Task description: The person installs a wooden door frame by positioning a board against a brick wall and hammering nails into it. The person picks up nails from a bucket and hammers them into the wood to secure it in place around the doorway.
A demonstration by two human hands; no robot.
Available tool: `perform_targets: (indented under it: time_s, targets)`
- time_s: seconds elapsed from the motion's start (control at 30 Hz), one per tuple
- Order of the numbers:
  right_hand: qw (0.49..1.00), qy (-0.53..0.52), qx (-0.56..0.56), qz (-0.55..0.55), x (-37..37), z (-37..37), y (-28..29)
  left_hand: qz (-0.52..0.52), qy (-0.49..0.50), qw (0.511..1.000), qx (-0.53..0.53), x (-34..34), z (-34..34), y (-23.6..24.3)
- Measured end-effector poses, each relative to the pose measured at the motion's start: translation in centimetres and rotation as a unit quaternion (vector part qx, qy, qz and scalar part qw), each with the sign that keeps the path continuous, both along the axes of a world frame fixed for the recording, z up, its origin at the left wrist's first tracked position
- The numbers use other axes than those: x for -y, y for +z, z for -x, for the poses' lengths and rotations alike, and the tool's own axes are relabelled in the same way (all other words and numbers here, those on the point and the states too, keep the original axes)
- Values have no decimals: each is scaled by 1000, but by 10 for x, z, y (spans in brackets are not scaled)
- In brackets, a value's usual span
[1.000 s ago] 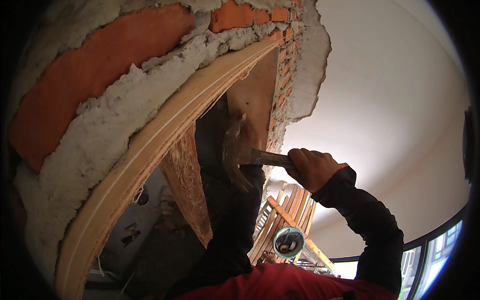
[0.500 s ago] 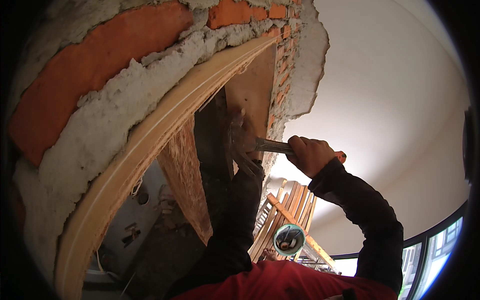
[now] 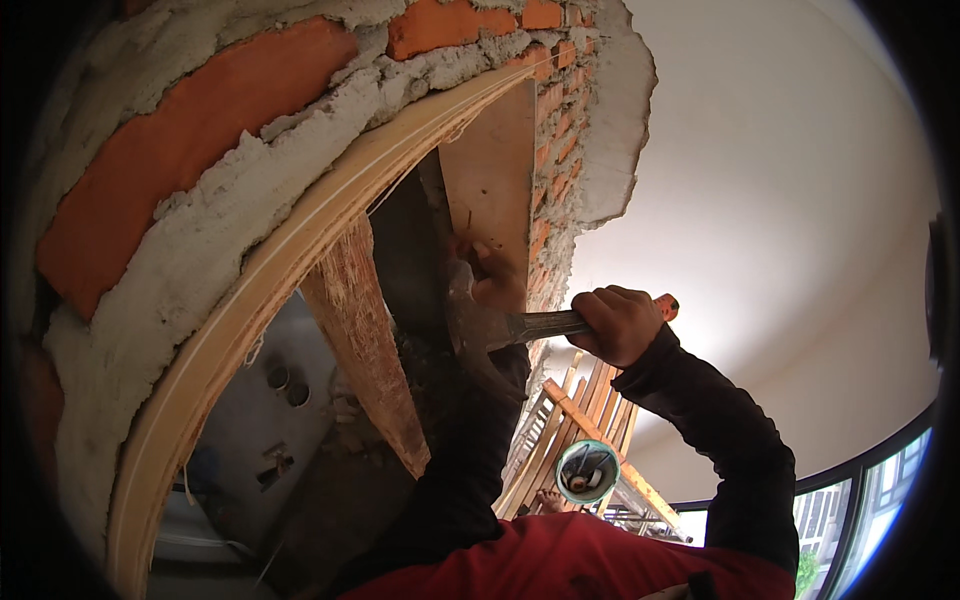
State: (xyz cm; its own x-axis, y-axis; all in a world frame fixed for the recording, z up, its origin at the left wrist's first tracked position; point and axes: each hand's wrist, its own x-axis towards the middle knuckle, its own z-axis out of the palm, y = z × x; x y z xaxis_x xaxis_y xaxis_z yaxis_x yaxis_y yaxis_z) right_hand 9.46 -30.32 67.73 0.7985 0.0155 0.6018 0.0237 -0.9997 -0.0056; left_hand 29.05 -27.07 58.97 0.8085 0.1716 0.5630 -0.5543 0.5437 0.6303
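Note:
My right hand (image 3: 620,325) grips the handle of a hammer (image 3: 530,326) with an orange butt end; its dark steel head (image 3: 465,325) is level with my left hand. My left hand (image 3: 495,272) reaches up on a black sleeve and rests against a brown plywood panel (image 3: 495,170) set under the brick arch (image 3: 200,110). The hammer head partly hides its fingers, so I cannot tell whether they pinch anything. A pale curved wooden strip (image 3: 260,290) lines the underside of the arch.
A splintered reddish plank (image 3: 365,340) leans beside my left arm. Rough mortar (image 3: 600,120) covers the bricks. Behind are stacked wooden slats (image 3: 560,420), a round teal-rimmed object (image 3: 587,470), a grey wall with round holes (image 3: 285,385), the white ceiling and a window (image 3: 880,490).
The hammer and my right hand have shifted slightly up and toward the plywood panel. My left hand has stayed against the panel.

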Motion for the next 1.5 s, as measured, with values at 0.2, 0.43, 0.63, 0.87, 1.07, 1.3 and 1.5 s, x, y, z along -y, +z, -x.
perform_targets:
  time_s: [0.2, 0.43, 0.63, 0.87, 1.07, 1.3, 1.5]
  targets:
    - [1000, -4, -10, 3, -2, -15, 2, -19, 65, 997, 47, 4, -27, -19]
    - [1000, 4, 8, -26, -4, -16, 3, 36, 60, 998, 3, 6, 4, 6]
    - [993, -109, -31, -26, 9, -27, -7, -47, 21, 999, -18, -4, -2, -2]
    - [992, 121, 30, 14, 16, -22, -3, 84, 42, 995, 15, 1, -1, 10]
    - [998, 14, -16, -54, 26, -36, -10, 422, -437, 790, -85, -1, -22, -11]
    - [993, -109, -22, -48, 35, -38, -15, 30, 10, 999, 30, 12, -17, -27]
    - [990, 137, 28, 24, 35, -26, -4, -3, 48, 999, 8, 10, -8, -9]
